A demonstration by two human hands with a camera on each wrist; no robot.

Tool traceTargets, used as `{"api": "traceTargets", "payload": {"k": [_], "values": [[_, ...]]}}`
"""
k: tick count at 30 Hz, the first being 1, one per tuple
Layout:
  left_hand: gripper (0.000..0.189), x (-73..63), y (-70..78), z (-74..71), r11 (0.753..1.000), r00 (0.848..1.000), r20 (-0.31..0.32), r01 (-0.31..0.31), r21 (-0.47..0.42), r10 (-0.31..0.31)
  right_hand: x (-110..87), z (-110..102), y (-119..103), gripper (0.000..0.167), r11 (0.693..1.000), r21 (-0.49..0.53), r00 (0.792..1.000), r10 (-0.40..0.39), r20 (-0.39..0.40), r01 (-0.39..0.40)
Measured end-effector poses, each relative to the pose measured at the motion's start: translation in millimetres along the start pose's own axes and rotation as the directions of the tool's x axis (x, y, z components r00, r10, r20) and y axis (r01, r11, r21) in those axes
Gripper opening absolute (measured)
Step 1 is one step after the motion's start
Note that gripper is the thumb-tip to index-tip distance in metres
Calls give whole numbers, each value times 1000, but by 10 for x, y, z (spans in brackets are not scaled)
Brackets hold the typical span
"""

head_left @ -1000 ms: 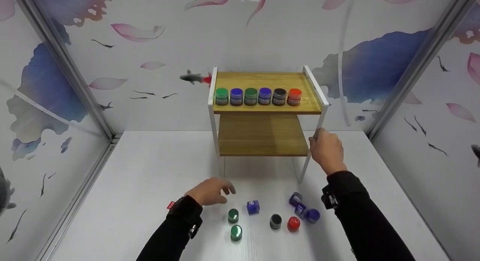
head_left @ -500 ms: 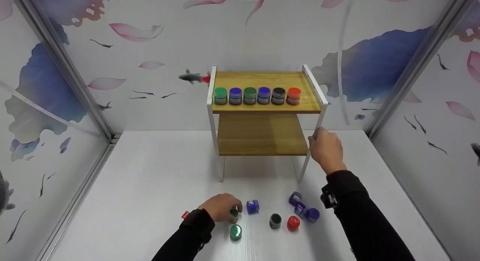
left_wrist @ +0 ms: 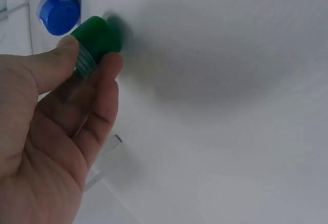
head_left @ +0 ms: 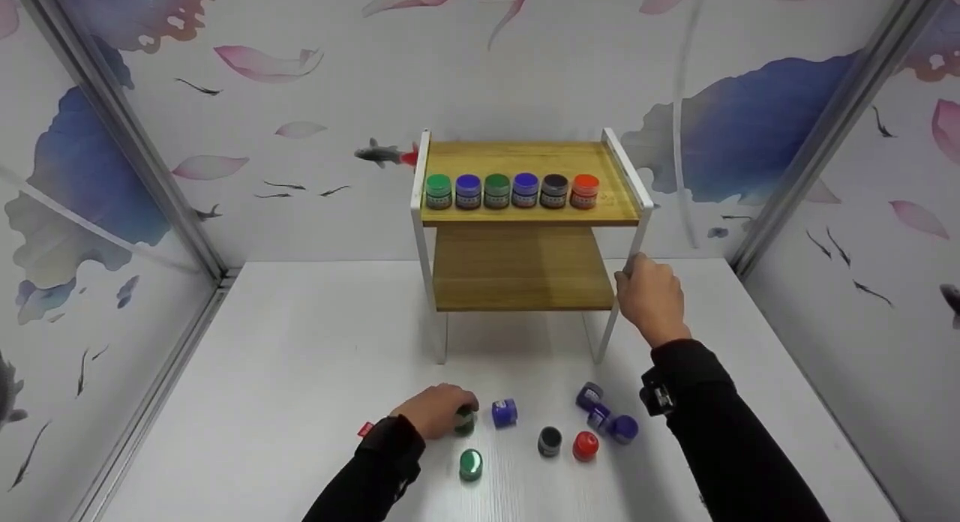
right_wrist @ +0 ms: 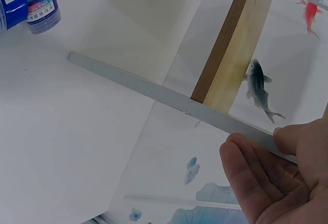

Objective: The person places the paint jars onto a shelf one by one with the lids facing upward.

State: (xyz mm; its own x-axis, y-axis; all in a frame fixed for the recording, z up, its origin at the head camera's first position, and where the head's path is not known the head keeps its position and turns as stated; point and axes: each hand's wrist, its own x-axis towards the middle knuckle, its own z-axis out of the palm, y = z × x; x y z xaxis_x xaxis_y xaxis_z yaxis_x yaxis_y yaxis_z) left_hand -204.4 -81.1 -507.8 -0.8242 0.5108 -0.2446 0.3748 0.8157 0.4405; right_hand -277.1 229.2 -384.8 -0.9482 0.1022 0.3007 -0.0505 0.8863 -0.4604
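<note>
My left hand [head_left: 435, 411] pinches a small green paint jar [left_wrist: 100, 35] between thumb and fingers, low over the white table; whether the jar touches the surface I cannot tell. A blue paint jar [head_left: 504, 413] lies on its side just right of it, and a second green jar [head_left: 471, 465] stands nearer me. My right hand [head_left: 651, 298] grips the white right leg [right_wrist: 128, 82] of a two-tier wooden shelf [head_left: 517, 153]. Along the front of its top board, several paint jars stand in a row: green, blue, dark green, blue, black [head_left: 554, 191] and red [head_left: 585, 192].
On the table, a black jar [head_left: 550, 442] and a red jar [head_left: 586, 446] sit in front of the shelf. Three dark blue jars [head_left: 598, 418] cluster to their right, some tipped over. The lower board [head_left: 521, 271] is bare wood. Patterned walls [head_left: 300, 169] enclose the table.
My left hand has moved right and down to the green jar, and its fingers have closed round it. The right hand keeps its hold on the shelf leg.
</note>
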Motion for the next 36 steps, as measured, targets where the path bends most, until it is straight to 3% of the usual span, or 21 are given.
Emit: {"api": "traceTargets", "payload": {"k": [5, 12, 19, 36], "values": [[29, 20, -5, 18, 1000, 1000, 22, 15, -9, -15, 0, -5, 0, 20, 1000, -2, 1000, 17, 16, -17], [9, 73, -31, 61, 1000, 1000, 14, 7, -1, -7, 5, -17, 2, 19, 1000, -6, 1000, 18, 21, -18], [29, 82, -6, 56, 999, 999, -11, 46, 10, -46, 13, -10, -5, 19, 1000, 7, 1000, 17, 19, -17], [27, 161, -6, 55, 1000, 997, 73, 20, 9, -20, 22, 16, 1, 20, 1000, -8, 999, 27, 23, -27]]}}
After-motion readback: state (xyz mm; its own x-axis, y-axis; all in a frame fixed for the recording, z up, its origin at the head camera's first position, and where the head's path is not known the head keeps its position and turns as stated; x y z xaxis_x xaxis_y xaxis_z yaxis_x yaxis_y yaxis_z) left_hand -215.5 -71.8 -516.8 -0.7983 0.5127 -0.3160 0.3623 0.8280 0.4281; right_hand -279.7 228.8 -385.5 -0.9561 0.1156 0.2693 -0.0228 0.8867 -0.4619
